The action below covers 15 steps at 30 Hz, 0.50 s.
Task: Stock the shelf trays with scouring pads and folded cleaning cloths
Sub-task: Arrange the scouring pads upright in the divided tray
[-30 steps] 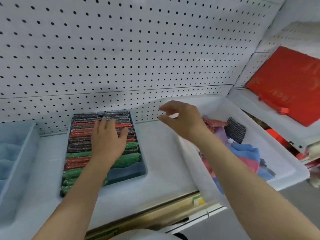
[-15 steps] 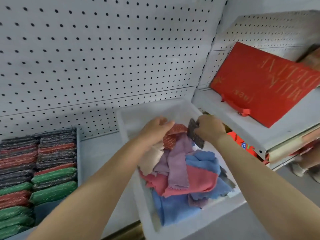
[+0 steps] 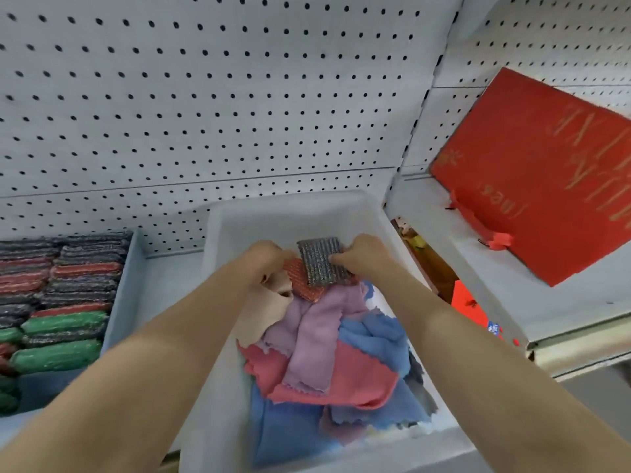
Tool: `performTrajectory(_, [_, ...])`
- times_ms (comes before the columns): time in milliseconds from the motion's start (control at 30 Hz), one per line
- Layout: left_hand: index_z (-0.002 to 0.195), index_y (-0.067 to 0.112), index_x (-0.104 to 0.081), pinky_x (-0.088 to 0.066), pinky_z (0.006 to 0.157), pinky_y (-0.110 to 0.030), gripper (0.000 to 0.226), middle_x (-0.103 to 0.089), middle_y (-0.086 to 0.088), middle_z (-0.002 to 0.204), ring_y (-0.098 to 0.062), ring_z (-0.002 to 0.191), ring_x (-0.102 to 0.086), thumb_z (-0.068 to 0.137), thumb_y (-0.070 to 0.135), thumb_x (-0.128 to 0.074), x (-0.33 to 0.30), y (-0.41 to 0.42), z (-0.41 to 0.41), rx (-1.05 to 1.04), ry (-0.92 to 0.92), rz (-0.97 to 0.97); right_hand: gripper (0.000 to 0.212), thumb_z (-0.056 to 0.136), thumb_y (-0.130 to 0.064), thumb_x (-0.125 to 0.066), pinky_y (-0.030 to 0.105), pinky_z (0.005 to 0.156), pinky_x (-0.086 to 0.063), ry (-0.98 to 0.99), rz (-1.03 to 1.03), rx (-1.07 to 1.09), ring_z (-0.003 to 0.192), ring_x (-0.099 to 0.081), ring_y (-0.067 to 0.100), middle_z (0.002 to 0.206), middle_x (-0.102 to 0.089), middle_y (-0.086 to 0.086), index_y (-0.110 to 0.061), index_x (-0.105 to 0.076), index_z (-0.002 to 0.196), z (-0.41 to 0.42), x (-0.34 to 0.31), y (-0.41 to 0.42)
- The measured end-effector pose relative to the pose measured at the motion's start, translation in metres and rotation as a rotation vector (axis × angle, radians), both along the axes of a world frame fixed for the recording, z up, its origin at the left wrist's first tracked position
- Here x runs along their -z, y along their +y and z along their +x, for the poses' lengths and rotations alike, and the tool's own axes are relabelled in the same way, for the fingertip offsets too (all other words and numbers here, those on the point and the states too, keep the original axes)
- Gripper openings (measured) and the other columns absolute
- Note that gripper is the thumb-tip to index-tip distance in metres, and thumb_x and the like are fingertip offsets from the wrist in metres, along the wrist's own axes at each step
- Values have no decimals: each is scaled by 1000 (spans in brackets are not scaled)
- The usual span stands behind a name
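Both hands are inside the white bin (image 3: 382,220) on the shelf (image 3: 164,268), at its far end.

Right hand (image 3: 367,256): fingers curled, pinching the right edge of a grey pad (image 3: 321,262). The pad is held tilted up, its face toward the camera, just above the cloth pile.

Left hand (image 3: 268,259): fingers curled down at the left edge of a red pad (image 3: 300,279). The red pad lies partly under the grey pad. Whether the fingers grip the red pad or the beige cloth (image 3: 263,312) just below them, I cannot tell.

Cloths in the bin, loose and crumpled, not folded: beige at left, purple cloth (image 3: 314,339) in the middle, pink cloth (image 3: 358,377) under it, blue cloths (image 3: 290,428) at the near end and right side.

Blue tray (image 3: 126,288) stands left of the bin on the same shelf, apart from it. It holds pads (image 3: 68,295) packed on edge in two rows: grey and red toward the back, green nearer the front. Its near end shows bare blue floor.

Pegboard (image 3: 205,97) backs the shelf. A red bag (image 3: 532,172) lies on the next shelf to the right.
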<state>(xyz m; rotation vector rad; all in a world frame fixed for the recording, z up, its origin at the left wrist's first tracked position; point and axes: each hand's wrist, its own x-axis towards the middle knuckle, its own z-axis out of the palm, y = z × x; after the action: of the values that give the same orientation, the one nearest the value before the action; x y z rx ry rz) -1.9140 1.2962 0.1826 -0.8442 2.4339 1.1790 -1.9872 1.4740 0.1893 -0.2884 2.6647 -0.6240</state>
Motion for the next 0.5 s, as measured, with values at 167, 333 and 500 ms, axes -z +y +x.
performTrajectory(167, [100,2,-73,-38,42,-17,22,-64,-2,73,-11,57,-54,84,15,-78,5,-3,1,-93,105,122,48,83,-47,-69,28,67,-49,-25,-88,16,90,-64,26,89,-63,4,-4,-58,100,-5,16,-8])
performTrajectory(333, [97,16,-71,-45,65,-19,16,-66,4,82,-13,79,-61,83,12,-77,0,-1,-1,-116,333,93,67,63,-47,-87,30,69,-57,-179,-282,115,87,-69,21,100,-72,7,-8,-63,112,-13,18,-6])
performTrajectory(500, [101,28,-68,-43,66,-17,14,-68,7,89,-9,81,-63,89,20,-72,-10,5,-1,-154,547,154,83,37,-31,-98,38,75,-62,-148,-592,271,87,-71,21,97,-72,4,-10,-60,109,-9,2,-8])
